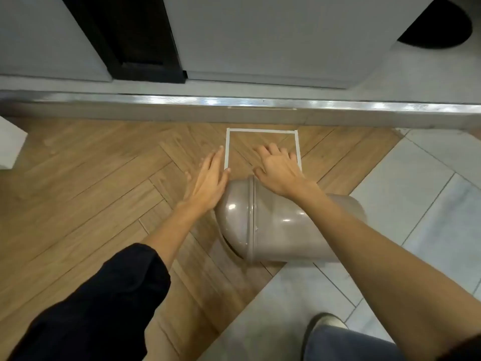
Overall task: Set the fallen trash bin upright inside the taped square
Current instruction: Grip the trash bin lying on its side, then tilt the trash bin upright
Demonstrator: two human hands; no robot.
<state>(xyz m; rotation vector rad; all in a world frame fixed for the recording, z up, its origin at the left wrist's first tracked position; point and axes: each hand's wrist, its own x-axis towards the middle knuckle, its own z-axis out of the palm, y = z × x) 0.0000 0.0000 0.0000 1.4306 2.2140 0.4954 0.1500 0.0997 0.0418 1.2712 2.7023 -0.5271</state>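
Note:
A taupe plastic trash bin (pixel 281 227) with a domed lid lies on its side on the floor, lid end pointing left, just in front of the white taped square (pixel 228 149). My left hand (pixel 208 178) is flat, fingers apart, at the lid's upper left edge, and seems to touch it. My right hand (pixel 279 169) is spread over the far top of the bin near the lid seam, fingers reaching into the square. Neither hand has closed on the bin.
A raised step with a metal strip (pixel 234 104) runs just behind the square. A black cabinet base (pixel 145 69) stands beyond it. A white box (pixel 10 144) sits at the far left. Grey tiles (pixel 406 204) lie to the right, my shoe (pixel 328 324) at the lower right.

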